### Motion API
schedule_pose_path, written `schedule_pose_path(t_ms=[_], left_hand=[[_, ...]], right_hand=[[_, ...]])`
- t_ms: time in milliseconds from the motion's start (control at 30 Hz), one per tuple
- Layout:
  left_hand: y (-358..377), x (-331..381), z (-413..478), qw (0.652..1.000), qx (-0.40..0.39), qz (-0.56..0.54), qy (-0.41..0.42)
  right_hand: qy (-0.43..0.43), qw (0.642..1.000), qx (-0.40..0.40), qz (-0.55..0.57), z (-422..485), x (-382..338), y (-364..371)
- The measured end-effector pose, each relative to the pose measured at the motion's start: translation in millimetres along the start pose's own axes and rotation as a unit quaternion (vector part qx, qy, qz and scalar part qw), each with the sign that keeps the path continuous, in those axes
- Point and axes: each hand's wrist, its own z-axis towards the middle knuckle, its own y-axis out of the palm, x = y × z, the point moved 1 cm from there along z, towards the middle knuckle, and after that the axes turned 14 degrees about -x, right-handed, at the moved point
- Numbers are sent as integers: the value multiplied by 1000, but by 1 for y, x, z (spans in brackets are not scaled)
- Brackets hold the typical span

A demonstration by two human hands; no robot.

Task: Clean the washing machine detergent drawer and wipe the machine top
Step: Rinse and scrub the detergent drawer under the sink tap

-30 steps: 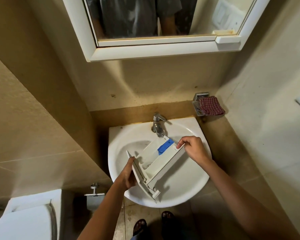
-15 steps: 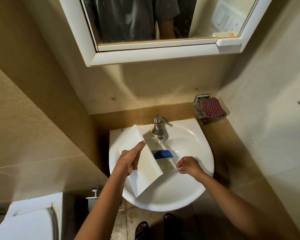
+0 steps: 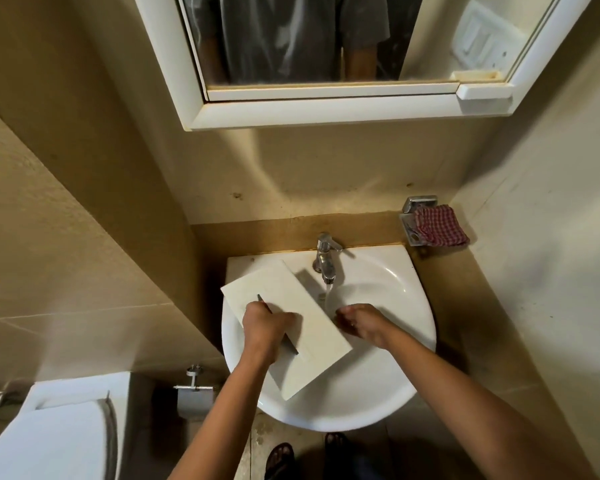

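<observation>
Where the fingers [image 3: 282,320] of the left hand [image 3: 265,329] curl, they clamp the broad flat face of the detergent drawer [image 3: 314,356] at a dark slot in it. I see the right hand [image 3: 359,323] just beside the drawer's right edge, with its fingers [image 3: 346,311] curled together. I cannot tell whether they grip anything.

The drawer shows me only that one face: an off-white rectangle, plain, with the slot running along its length. It is held slantwise over the left half of the sink [image 3: 425,317], with its far corner near the tap [image 3: 326,263]. A thin stream of water [image 3: 329,296] falls from the tap between the drawer and the right hand. Any marking on the face is too faint for me to read.

Further out, a red checked cloth [image 3: 442,227] sits on a metal holder [image 3: 411,221] on the wall, right of the sink.
</observation>
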Motion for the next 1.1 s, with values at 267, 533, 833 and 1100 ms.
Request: schedule_pose_path(t_ms=[267, 533, 833, 1100], left_hand=[[34, -1, 2, 990, 86, 102, 36], [58, 3, 0, 988, 105, 107, 37], [64, 6, 10, 985, 82, 145, 40], [3, -19, 8, 969, 234, 16, 77]], right_hand=[[1, 992, 10, 128, 44, -34, 11], [51, 995, -63, 55, 46, -51, 13], [4, 982, -98, -163, 41, -55, 11], [-22, 990, -8, -141, 41, -42, -2]])
